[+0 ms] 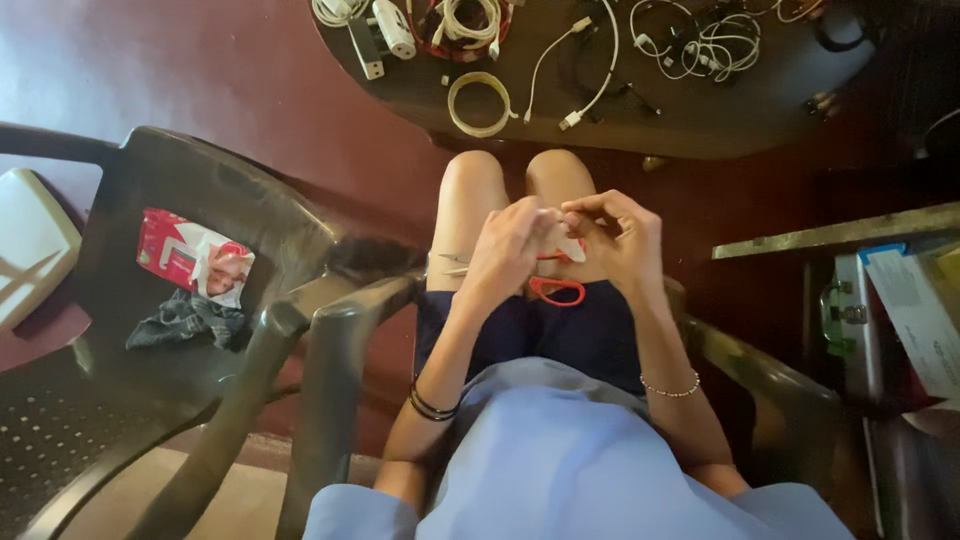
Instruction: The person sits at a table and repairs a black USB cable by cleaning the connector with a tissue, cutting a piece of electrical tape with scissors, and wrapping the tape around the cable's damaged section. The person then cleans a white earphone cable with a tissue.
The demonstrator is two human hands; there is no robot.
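I sit in a dark plastic chair and both hands meet over my lap. My left hand and my right hand pinch a small pale piece between their fingertips. Red-handled scissors lie on my thighs just under the hands, with thin metal blades poking out to the left at the left wrist. What the pale piece is cannot be made out.
A dark table ahead carries several white cables, chargers and a coiled cable ring. A second dark plastic chair on my left holds a red-and-white packet and a dark cloth. A metal case and papers stand on my right.
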